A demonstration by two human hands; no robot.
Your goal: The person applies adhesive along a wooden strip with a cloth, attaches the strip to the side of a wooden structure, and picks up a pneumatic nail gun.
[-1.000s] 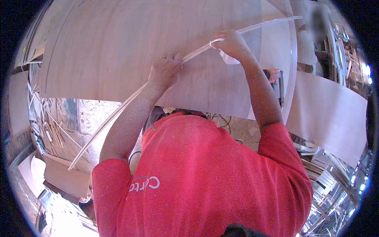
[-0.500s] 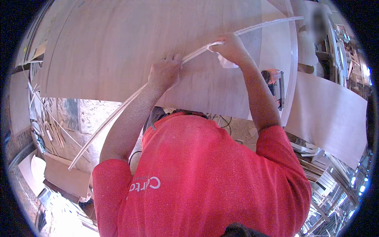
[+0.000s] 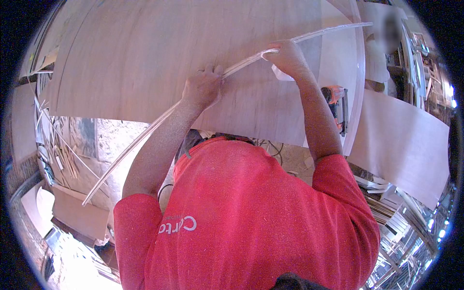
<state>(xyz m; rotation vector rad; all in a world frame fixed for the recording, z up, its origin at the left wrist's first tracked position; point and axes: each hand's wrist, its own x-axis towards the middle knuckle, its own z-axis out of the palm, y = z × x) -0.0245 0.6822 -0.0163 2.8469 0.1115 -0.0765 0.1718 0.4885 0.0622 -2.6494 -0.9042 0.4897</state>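
A long, thin wooden strip point(image 3: 245, 63) runs diagonally over a large plywood sheet point(image 3: 130, 58). My left hand point(image 3: 203, 88) is closed around the strip near its middle. Farther along, my right hand point(image 3: 286, 58) is closed on a thin white piece point(image 3: 280, 73), cloth or paper, which is pressed against the strip. Beyond the right hand the strip looks shiny and reaches past the sheet's right edge. Its lower end hangs off the sheet, passing by my left forearm. An orange and black nail gun point(image 3: 334, 95) lies on the sheet near my right forearm.
Another thin curved sheet point(image 3: 398, 140) stands at the right. Wood offcuts point(image 3: 65, 157) litter the floor on the left, and stacked strips point(image 3: 386, 212) lie at lower right. A dark cable point(image 3: 276, 150) is on the floor by my body. A blurred person point(image 3: 379, 55) is at upper right.
My right hand, with the white piece, has moved slightly to the right along the strip. My left hand stays in nearly the same place; the strip's lower end has shifted a little.
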